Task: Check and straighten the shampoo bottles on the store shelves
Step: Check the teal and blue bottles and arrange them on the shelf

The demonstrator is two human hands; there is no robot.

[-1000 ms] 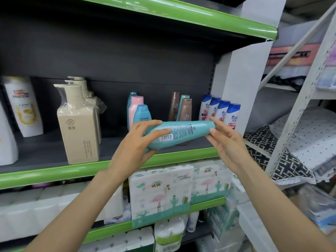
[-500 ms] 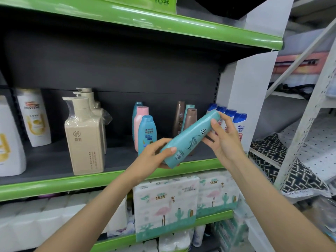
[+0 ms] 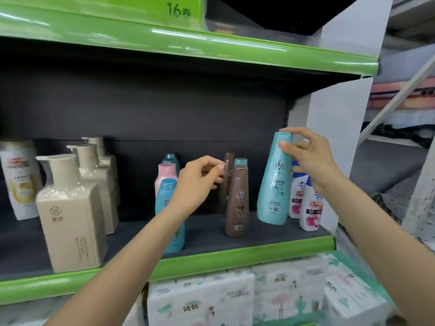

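**Shampoo shelf check, partway through**

Working the middle shelf point(image 3: 247, 257) from its left end to its right. At the far left edge there's a white bottle point(image 3: 17, 180), then a row of beige pump bottles point(image 3: 70, 212) running from the front lip toward the back panel. Those all stand upright and look fine to me, though I can't say for sure they've been faced properly. Next comes a little file of a blue bottle point(image 3: 168, 198), a pink one point(image 3: 166, 176) and another blue behind, partly hidden by my arm.

My left hand point(image 3: 197, 182) is up in front of that group with the fingers loosely curled and nothing in them, just short of the brown bottles point(image 3: 237, 203), not touching that I can see. My guess is it's ready to nudge those into line.

The teal bottle point(image 3: 274, 182) is the one in play. My right hand point(image 3: 308, 158) pinches it at the cap, thumb on the near side, fingers over the top. It's tilted a bit, top leaning right, and its base looks just above the shelf or barely touching; can't tell which. It sits between the brown bottles and the white-and-blue bottles point(image 3: 306, 203) at the right end by the white side panel.

So: teal one nearly set down, still needs standing straight, and the brown row wants a check.
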